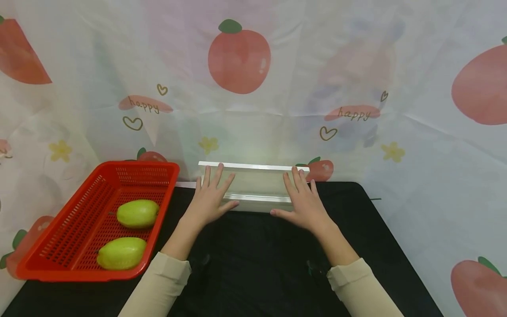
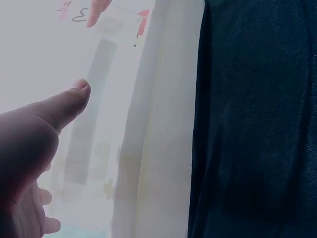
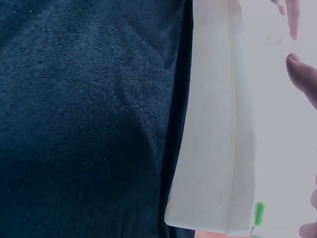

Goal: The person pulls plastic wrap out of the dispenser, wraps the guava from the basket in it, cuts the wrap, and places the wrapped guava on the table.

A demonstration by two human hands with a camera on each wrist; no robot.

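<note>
At the back of the black table stands a see-through panel (image 1: pixel 257 182) with a white strip (image 1: pixel 253 166) along its top and a pale, long base (image 1: pixel 259 205). My left hand (image 1: pixel 207 202) is at its left end, fingers straight and spread. At the right end my right hand (image 1: pixel 305 204) has the same spread. Whether the fingertips touch the panel or hover just before it, I cannot tell. In the left wrist view the thumb (image 2: pixel 74 99) points toward the other hand, beside the whitish base (image 2: pixel 168 124). The right wrist view shows that base (image 3: pixel 213 124) lengthwise.
To the left, a red plastic basket (image 1: pixel 29 269) holds two yellow-green fruits (image 1: pixel 137 214). Black cloth (image 1: pixel 253 259) covers the table. Close behind the panel hangs a pale curtain (image 1: pixel 277 127) printed with fruit, flowers and hearts; it also spans both sides.
</note>
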